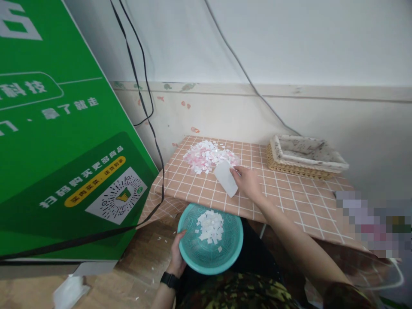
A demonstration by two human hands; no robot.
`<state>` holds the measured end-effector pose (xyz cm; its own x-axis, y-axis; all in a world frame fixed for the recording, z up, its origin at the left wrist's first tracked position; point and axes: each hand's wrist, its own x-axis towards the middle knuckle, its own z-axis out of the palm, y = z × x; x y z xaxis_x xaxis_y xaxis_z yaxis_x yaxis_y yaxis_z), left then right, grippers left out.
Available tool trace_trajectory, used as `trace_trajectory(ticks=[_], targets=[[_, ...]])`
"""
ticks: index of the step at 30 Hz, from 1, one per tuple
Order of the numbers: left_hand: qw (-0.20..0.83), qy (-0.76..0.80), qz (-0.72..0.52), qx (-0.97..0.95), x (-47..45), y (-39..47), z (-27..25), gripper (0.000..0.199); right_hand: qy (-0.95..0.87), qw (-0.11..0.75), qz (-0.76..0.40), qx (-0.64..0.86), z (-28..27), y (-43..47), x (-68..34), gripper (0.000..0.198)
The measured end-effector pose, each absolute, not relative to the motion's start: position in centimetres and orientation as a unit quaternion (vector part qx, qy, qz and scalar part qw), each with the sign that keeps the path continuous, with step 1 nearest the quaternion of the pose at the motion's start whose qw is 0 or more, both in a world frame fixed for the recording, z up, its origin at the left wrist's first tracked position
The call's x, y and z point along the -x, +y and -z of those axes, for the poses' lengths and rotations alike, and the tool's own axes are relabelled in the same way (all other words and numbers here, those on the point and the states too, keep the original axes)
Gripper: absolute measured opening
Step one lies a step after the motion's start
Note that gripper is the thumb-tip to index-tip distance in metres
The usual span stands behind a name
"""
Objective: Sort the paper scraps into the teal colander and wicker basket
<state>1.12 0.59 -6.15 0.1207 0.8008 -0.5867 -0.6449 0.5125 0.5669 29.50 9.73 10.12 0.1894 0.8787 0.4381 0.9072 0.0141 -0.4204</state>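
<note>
A teal plastic colander (236,253) is held below the table's front edge, its left rim gripped by my left hand (177,255). A heap of small white paper pieces (210,226) lies in its bottom. Over the table, my right hand (246,180) pinches a flat white card (227,179) by its right edge. Just behind the card, a pile of white and pink paper bits (206,155) is spread on the checked tablecloth (183,184). The card overlaps the near side of that pile in view.
A wicker basket with a cloth lining (305,156) stands at the table's back right. A large green sign (64,128) fills the left side, with a black strap (157,146) hanging before it. Paper scraps and a white bag (71,292) lie on the wooden floor.
</note>
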Motion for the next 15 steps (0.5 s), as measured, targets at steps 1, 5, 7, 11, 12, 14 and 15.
trace_trajectory(ticks=[1, 5, 7, 11, 12, 14, 15], targets=[[0.738, 0.459, -0.487, -0.084, -1.1, 0.6, 6.1, 0.022, -0.63, 0.327, 0.018, 0.704, -10.0, 9.6, -30.3, 0.036], [0.734, 0.47, -0.483, -0.083, -1.2, 0.7, 6.1, 0.022, -0.614, 0.332, 0.023, 0.716, -10.2, 8.9, -33.9, 0.037], [0.741, 0.458, -0.484, -0.083, -1.2, 0.7, 6.2, 0.023, -0.597, 0.32, 0.04, 0.734, -10.4, 8.5, -35.4, 0.038], [0.743, 0.44, -0.497, -0.089, -1.3, 0.5, 6.2, 0.018, -0.567, 0.317, 0.053, 0.758, -10.8, 7.8, -37.4, 0.039], [0.742, 0.439, -0.498, -0.093, -1.3, 0.4, 6.1, 0.017, -0.564, 0.322, 0.052, 0.759, -11.0, 7.6, -37.7, 0.039], [0.74, 0.442, -0.497, -0.097, -1.3, 0.4, 6.0, 0.019, -0.561, 0.342, 0.053, 0.752, -11.4, 7.4, -38.5, 0.041], [0.738, 0.445, -0.497, -0.098, -1.3, 0.4, 5.9, 0.02, -0.557, 0.355, 0.058, 0.748, -11.7, 7.3, -39.0, 0.042]])
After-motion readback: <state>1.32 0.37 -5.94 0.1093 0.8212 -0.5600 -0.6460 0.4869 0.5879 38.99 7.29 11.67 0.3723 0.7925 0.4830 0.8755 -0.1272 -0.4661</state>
